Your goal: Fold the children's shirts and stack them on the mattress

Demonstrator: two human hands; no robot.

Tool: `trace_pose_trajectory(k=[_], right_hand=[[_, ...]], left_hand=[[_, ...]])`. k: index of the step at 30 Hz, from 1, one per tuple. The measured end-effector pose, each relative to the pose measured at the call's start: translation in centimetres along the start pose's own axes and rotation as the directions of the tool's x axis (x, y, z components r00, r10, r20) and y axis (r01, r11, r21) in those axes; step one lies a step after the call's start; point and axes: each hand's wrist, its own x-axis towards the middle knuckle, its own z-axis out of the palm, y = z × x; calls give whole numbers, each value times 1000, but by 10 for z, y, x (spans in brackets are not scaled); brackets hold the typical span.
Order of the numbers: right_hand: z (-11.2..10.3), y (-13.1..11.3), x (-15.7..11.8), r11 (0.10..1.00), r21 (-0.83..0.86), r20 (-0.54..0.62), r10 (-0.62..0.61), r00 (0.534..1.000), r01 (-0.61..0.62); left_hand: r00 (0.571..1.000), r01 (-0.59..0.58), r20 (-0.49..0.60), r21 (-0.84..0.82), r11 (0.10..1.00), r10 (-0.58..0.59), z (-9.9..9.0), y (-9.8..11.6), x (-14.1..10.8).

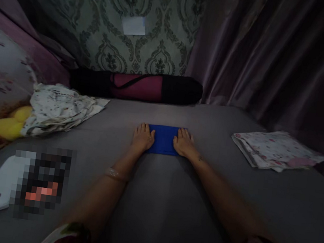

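Note:
A flat blue rectangular piece [164, 140], seemingly folded cloth, lies on the grey bed surface [158, 193] in the middle of the view. My left hand [144, 137] rests palm down on its left edge, fingers stretched forward and thumb on the blue. On the right edge lies my right hand [183, 142], also palm down, with its fingers laid out flat. The middle of the blue piece shows between the two thumbs. Neither hand is wrapped round anything.
A black and pink rolled bag [136, 86] lies along the patterned wall. Crumpled printed cloth [62, 106] and a yellow plush thing [11, 123] are at left. A white device [2, 186] with a cable is near left. Folded floral cloth [277, 150] lies right.

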Motion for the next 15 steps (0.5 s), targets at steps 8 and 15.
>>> trace_pose_trajectory(k=[8, 15], right_hand=[[12, 10, 6, 994, 112, -47, -3, 999, 8], [0, 33, 20, 876, 457, -119, 233, 965, -155]], left_hand=[[999, 40, 28, -17, 999, -40, -4, 1, -3], [995, 101, 19, -98, 990, -100, -23, -10, 2]])
